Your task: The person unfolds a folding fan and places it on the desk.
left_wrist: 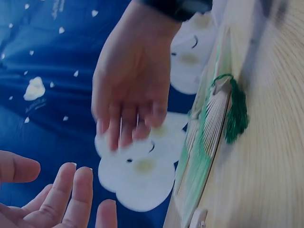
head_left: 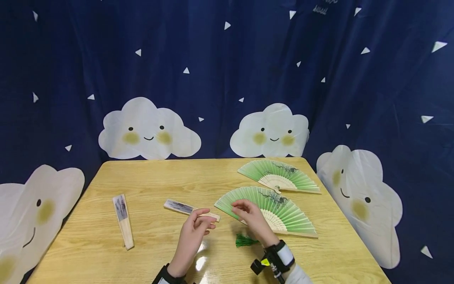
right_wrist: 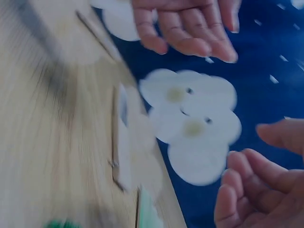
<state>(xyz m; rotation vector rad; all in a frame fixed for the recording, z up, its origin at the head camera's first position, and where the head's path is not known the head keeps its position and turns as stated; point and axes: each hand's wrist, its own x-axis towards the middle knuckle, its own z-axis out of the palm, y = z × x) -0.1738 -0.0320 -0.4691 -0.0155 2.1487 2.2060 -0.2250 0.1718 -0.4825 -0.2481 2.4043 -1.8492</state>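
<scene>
Both hands hover above the table with loosely bent fingers and nothing in them. My left hand (head_left: 189, 240) is in front of a folded fan (head_left: 179, 206) with a grey-patterned leaf and pale sticks, overlapping its right part in the head view. Over the nearer spread green fan (head_left: 237, 197) is my right hand (head_left: 253, 221), which hides part of its pale ribs. That fan's green tassel (head_left: 245, 240) lies on the wood below the hand. The left wrist view shows the right hand (left_wrist: 135, 76) raised off the table, beside the spread fans.
Behind the nearer green fan lies a second spread green fan (head_left: 264, 169), close to the table's back right corner. Another folded fan (head_left: 124, 221) rests at the left of the wooden table (head_left: 149, 177). A dark blue curtain (head_left: 213, 86) with smiling clouds surrounds the table.
</scene>
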